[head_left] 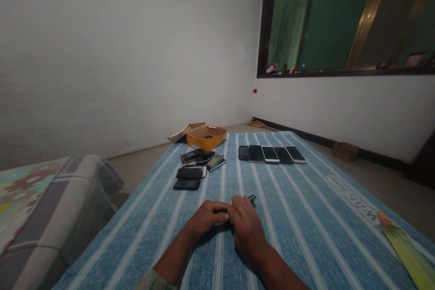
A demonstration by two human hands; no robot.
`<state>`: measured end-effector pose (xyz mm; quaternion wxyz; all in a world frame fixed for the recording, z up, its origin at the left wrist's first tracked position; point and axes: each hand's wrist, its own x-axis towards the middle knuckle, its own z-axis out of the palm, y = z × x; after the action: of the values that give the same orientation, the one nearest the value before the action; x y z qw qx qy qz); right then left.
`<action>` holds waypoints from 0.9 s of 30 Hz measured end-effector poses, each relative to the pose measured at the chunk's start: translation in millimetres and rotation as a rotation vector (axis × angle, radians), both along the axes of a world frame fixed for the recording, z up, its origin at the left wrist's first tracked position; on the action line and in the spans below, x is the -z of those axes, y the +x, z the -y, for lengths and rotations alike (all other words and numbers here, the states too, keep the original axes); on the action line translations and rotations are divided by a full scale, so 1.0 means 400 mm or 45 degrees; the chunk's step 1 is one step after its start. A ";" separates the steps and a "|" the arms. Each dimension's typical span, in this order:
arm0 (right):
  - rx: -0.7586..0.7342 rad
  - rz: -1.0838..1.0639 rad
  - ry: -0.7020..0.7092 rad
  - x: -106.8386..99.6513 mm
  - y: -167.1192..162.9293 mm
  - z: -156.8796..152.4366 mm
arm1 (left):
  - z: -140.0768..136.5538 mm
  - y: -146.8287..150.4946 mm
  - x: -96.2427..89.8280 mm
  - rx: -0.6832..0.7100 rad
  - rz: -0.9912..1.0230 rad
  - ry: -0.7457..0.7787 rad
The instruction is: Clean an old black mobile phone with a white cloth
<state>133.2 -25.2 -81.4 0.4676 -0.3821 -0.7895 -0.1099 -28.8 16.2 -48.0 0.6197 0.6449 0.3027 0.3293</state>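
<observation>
My right hand [245, 224] is closed around a black phone-like object [252, 198], whose end sticks out past the fingers. Most of it is covered, so its exact kind cannot be made out. My left hand [210, 217] is closed too, its fingertips meeting those of my right hand at the same object. Both hands are low over the blue striped cloth [217, 276]. Beyond my left hand lie a black keypad phone [186, 184] and a dark phone [189, 173], with several more phones [204, 157] in a loose pile behind them.
A row of several phones [271, 154] lies at the far right of the cloth. An open yellow box [204, 141] stands at the back, its lid [185, 132] beside it. A yellow-green item [408, 253] lies at the right edge. A covered surface [50, 217] is at left.
</observation>
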 end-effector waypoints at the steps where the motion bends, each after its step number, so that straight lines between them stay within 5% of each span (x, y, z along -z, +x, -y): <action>1: 0.046 0.012 0.000 0.005 0.005 -0.004 | 0.000 0.000 0.001 -0.008 0.001 -0.021; 8: 0.365 0.043 0.071 0.045 0.036 -0.031 | -0.004 -0.003 0.021 -0.048 -0.013 -0.142; 17: 0.239 0.151 0.083 0.048 -0.017 0.013 | 0.003 -0.004 0.017 -0.056 0.012 -0.066; 27: 0.376 0.164 -0.053 0.051 0.054 -0.028 | 0.003 -0.004 0.020 -0.106 0.002 -0.127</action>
<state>154.8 -14.0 -101.7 0.3867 -0.4956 -0.7553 -0.1853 -30.4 15.0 -56.0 0.6370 0.5999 0.3448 0.3397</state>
